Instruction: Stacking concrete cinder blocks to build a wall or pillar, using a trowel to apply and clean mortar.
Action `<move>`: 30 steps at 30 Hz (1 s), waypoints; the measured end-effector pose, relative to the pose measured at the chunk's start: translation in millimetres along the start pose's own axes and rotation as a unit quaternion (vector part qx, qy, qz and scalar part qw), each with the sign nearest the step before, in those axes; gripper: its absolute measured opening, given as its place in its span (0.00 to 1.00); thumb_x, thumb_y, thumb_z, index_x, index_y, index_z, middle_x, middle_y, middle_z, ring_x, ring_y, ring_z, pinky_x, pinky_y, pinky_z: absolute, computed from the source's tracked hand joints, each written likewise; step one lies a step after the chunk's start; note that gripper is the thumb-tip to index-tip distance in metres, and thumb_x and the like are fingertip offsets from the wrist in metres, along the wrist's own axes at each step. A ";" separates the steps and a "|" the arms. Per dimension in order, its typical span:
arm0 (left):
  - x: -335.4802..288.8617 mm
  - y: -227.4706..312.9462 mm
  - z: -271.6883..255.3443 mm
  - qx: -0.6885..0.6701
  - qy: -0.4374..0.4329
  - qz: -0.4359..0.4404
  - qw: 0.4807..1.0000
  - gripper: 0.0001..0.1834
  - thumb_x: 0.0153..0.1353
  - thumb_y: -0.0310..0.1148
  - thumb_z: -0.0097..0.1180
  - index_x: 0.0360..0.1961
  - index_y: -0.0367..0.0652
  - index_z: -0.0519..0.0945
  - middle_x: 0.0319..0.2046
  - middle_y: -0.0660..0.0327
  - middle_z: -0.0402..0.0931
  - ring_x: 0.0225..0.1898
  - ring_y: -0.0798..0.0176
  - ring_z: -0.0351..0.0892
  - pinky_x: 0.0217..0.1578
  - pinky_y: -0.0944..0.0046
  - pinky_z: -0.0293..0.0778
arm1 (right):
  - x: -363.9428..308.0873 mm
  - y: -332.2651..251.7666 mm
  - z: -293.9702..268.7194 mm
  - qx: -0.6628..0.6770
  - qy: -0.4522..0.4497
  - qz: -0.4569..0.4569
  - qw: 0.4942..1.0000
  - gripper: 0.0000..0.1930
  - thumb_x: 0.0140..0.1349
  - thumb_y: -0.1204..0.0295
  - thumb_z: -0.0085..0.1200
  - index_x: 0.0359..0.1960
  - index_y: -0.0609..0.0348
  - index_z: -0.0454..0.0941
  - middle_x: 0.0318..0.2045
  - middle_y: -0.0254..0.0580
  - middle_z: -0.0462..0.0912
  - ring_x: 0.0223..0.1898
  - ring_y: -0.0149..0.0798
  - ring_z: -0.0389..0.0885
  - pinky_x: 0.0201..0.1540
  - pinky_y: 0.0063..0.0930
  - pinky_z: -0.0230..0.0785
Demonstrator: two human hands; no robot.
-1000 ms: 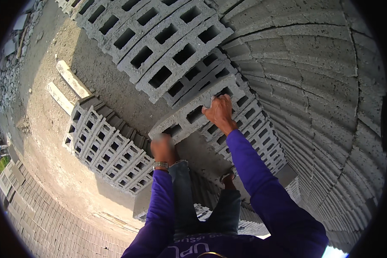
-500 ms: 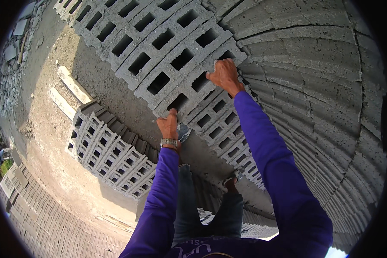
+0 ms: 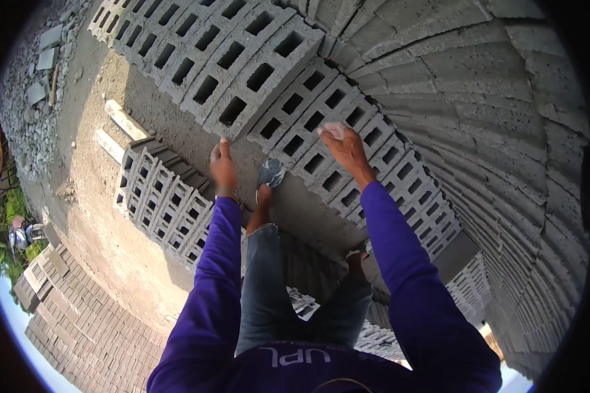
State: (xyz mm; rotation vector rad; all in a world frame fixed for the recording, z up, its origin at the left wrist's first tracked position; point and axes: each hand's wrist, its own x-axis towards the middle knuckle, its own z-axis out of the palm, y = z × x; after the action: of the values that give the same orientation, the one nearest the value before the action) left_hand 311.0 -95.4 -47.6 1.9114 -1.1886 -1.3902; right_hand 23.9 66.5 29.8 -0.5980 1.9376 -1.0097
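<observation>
A grey hollow concrete block stands at the near end of the upper row, its rectangular holes facing up. My left hand is just below its left corner, thumb stretched out and nothing visible in it. Whether the thumb tip touches the block cannot be made out. My right hand hovers above the lower blocks, empty, with loosely bent fingers and pale dust on the tips. Both hands are bare.
A tall wall of stacked concrete blocks rises on the right. A shorter block stack stands at left, beside two pale timbers. My foot is on the ground between the stacks. Rubble lies far left.
Both hands have let go of the end block and drawn back from it. The right hand is now over the lower blocks. The whole view has shifted, showing more of the lower row.
</observation>
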 end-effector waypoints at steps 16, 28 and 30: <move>-495.5 -222.7 199.5 0.333 -0.580 0.004 0.743 0.10 0.64 0.31 0.53 0.40 0.35 0.80 0.31 0.64 0.78 0.30 0.70 0.76 0.33 0.69 0.73 | -722.8 491.2 -305.7 0.278 0.603 0.461 0.589 0.39 0.53 0.33 0.53 0.53 0.55 0.77 0.36 0.40 0.81 0.33 0.38 0.80 0.33 0.35 0.70; -851.6 -216.7 407.7 0.240 -0.649 0.620 0.371 0.20 0.57 0.40 0.62 0.45 0.36 0.80 0.44 0.47 0.81 0.48 0.44 0.77 0.50 0.50 0.73 | -710.0 613.3 -363.7 0.317 0.700 0.285 0.573 0.37 0.48 0.49 0.63 0.53 0.67 0.75 0.44 0.56 0.80 0.38 0.50 0.80 0.36 0.46 0.73; -905.9 -223.1 466.5 0.207 -0.590 0.719 0.303 0.26 0.55 0.46 0.62 0.47 0.34 0.79 0.49 0.47 0.78 0.54 0.45 0.73 0.55 0.49 0.68 | -686.9 597.6 -385.8 0.472 0.669 0.407 0.405 0.30 0.48 0.55 0.65 0.44 0.71 0.76 0.41 0.55 0.80 0.37 0.50 0.79 0.36 0.48 0.74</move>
State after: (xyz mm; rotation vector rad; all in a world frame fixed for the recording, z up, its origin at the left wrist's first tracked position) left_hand -133.4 842.0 61.2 -1.0763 -2.7161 -0.9241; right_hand 40.3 1053.7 -25.0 2.2627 1.6580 -1.6989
